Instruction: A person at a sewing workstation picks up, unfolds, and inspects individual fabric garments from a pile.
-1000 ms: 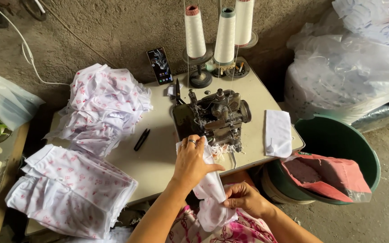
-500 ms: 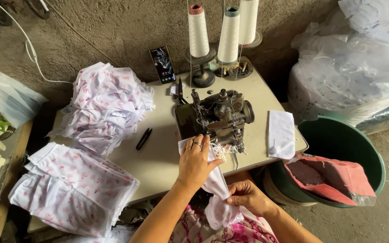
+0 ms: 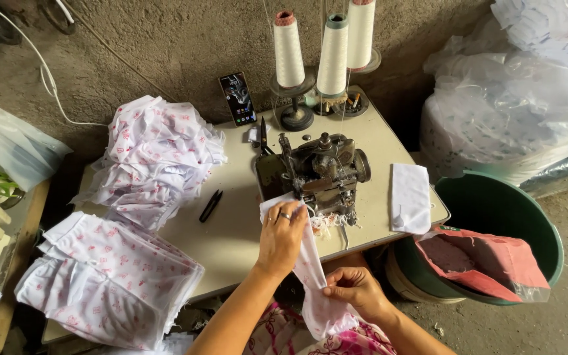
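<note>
— From the head camera, where is the white cloth strip [image 3: 310, 263]?

— It runs from the sewing machine [image 3: 320, 174] on the desk [image 3: 231, 230] down over the desk's front edge toward the person's lap. Its upper end lies at the machine's needle side, its lower end bunches below the right hand [image 3: 356, 292].

— And the left hand [image 3: 283, 235]?

— It lies flat on the strip's upper part, just in front of the machine, with a ring on one finger. Its fingers [image 3: 290, 213] are close together, pressing the cloth onto the desk, not pinching it.

— The right one?

— Below the desk edge, its fingers are clamped on the strip; the thumb and forefinger pinch the cloth's edge.

— What else is around?

— Two piles of white printed cloth [image 3: 156, 158] lie on the desk's left side, with small black snips [image 3: 210, 206] beside them. A folded white piece [image 3: 410, 197] lies right of the machine. Three thread cones [image 3: 333, 56] stand behind it, and a phone [image 3: 237, 98] leans against the wall. A green tub [image 3: 494, 217] stands to the right of the desk.
</note>
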